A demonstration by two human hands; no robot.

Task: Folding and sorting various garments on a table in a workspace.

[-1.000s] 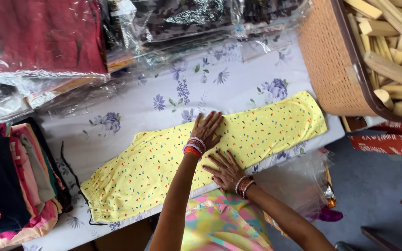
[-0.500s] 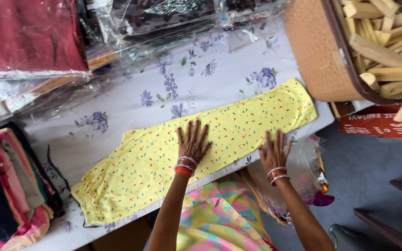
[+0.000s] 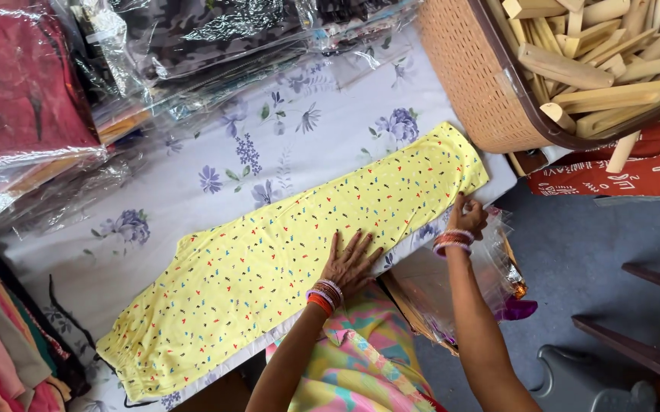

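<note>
Left hand lay flat, fingers spread, mid-length on the soft yellow leggings while right hand pinched their hem end, probably light, floppy, easiest grabbed there.

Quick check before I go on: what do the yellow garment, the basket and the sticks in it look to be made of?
Yellow garment: soft matte knit fabric, probably cotton; it lies limp and flat, printed with small coloured flecks. Basket: likely moulded plastic in tan, with a regular lattice wall and smooth dark rim. Sticks: pale, unfinished wood, judging by colour.
</note>
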